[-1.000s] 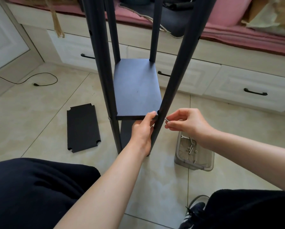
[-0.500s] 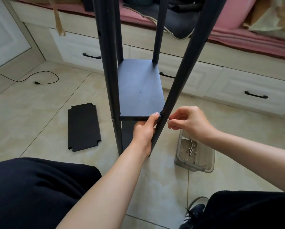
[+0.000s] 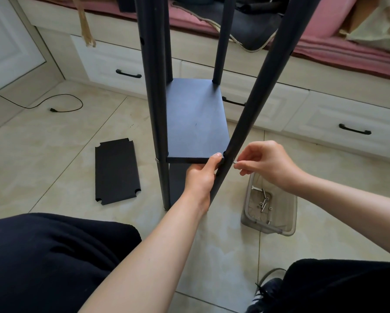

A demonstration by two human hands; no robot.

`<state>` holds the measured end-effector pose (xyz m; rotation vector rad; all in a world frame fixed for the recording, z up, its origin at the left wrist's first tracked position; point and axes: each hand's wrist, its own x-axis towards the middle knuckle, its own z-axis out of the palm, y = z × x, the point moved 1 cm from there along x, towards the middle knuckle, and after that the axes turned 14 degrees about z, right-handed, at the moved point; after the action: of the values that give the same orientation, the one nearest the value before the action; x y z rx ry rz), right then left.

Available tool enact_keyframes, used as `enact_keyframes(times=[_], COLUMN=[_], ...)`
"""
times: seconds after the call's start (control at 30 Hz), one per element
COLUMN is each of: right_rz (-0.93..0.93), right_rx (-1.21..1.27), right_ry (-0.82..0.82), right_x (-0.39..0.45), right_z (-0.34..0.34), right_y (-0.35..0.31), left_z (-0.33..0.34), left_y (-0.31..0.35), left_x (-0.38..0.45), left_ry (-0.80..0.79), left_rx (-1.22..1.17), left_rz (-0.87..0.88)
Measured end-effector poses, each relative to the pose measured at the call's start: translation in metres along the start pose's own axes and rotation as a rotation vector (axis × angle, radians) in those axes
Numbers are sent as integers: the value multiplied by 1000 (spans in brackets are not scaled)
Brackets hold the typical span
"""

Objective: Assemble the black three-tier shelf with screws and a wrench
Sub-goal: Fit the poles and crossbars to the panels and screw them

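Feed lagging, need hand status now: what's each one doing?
Left hand: grips flat black shelf board at round black leg.
Right hand: pinches small silver screw.

Both forearms are bare, with no sleeve in view, and neither the left hand (image 3: 200,177) nor the right hand (image 3: 268,166) wears rings or gloves. Black trousers (image 3: 49,263) cover both legs. At near right, a black sneaker (image 3: 265,294) shows white stripes and black laces.
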<state>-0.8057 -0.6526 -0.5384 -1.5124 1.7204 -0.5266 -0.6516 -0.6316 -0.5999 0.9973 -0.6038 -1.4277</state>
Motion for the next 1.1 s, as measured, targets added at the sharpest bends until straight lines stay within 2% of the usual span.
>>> enact_keyframes(times=[0.47, 0.93, 1.0, 1.1], right_rz=[44, -36, -16, 35], right_rx=[72, -80, -57, 48], right_ry=[-47, 10, -42, -293], right_x=[1, 6, 9, 16], right_z=[3, 0, -1, -1], right_y=[-2, -11, -11, -12], left_z=[0, -4, -6, -9], left_y=[2, 3, 4, 6], left_x=[-3, -2, -2, -3], left_ry=[15, -15, -3, 44], left_rx=[35, 70, 84, 157], left_rz=[3, -16, -13, -9])
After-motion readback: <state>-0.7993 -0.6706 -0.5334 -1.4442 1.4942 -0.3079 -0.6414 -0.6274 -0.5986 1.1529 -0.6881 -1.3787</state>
